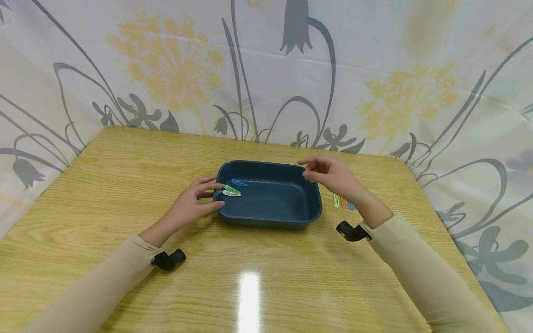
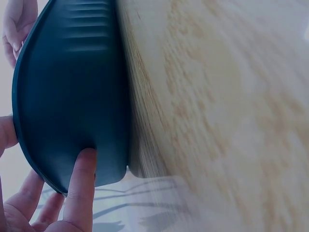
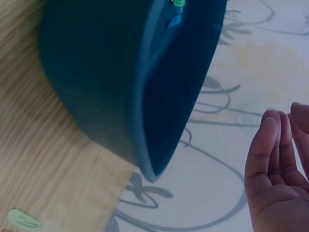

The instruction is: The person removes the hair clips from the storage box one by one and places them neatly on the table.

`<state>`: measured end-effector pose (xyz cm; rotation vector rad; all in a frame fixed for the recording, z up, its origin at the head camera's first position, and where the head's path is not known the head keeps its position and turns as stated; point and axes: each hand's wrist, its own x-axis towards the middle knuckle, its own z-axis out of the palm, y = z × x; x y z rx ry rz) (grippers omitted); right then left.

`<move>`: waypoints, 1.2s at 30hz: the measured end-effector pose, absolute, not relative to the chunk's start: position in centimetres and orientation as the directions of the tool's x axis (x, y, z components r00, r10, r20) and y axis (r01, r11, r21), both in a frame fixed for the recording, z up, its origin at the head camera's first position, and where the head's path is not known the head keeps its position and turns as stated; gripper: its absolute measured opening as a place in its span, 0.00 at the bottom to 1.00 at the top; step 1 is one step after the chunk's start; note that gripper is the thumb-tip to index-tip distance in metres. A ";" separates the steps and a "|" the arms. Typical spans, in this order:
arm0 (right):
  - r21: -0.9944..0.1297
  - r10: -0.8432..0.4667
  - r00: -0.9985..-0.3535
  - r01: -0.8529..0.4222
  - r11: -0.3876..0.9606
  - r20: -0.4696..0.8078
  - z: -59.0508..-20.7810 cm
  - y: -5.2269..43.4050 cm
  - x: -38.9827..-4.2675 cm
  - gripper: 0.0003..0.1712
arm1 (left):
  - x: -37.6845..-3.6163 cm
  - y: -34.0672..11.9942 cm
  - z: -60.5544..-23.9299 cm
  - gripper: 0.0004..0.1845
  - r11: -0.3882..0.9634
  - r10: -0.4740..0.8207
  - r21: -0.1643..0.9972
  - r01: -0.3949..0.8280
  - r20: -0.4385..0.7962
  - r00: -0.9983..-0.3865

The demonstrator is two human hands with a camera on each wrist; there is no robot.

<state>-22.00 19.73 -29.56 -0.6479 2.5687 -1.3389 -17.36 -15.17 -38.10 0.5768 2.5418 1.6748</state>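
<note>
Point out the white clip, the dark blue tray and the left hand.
White clip (image 1: 232, 193): head view, middle of the clip.
Dark blue tray (image 1: 275, 201): head view, bare inner floor.
Left hand (image 1: 190, 200): head view, back of the hand.

Head view looking forward-down, close wrist views, all sharing tub (image 1: 275, 203)

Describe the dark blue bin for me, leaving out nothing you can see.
The bin is a lidless, rectangular container with rounded corners, dark blue and smooth like plastic. Parallel ridges or grooves mark part of an outer wall. It stands upright on the wooden table, one long side facing the person. Inside, towards its left end, are a blue clip, a green clip and a white clip. The left hand touches that end at the rim. Its underside is hidden.
</note>
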 end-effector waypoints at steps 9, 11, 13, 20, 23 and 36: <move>-0.821 -0.497 -0.866 -0.326 0.469 0.060 -29.4 17.4 -22.9 0.18 | -17.4 -15.1 -38.1 0.24 0.348 0.329 0.893 0.286 0.170 -0.929; -0.822 -0.510 -0.858 -0.331 0.464 0.058 -29.5 16.8 -23.1 0.18 | -17.4 -15.1 -38.1 0.24 0.346 0.329 0.892 0.290 0.174 -0.928; -0.827 -0.523 -0.851 -0.335 0.453 0.058 -29.6 16.3 -23.3 0.18 | -17.4 -15.2 -38.1 0.24 0.347 0.330 0.891 0.292 0.175 -0.927; -0.817 -0.551 -0.831 -0.365 0.446 0.070 -29.8 14.3 -24.1 0.17 | -17.3 -15.1 -38.0 0.24 0.347 0.337 0.891 0.294 0.174 -0.925; -0.806 -0.561 -0.825 -0.377 0.456 0.069 -30.0 13.5 -24.5 0.16 | -17.3 -15.1 -37.9 0.24 0.351 0.337 0.890 0.290 0.169 -0.926; -0.823 -0.609 -0.793 -0.364 0.437 0.027 -31.2 10.1 -26.6 0.17 | -17.4 -15.1 -38.0 0.25 0.362 0.331 0.886 0.290 0.169 -0.928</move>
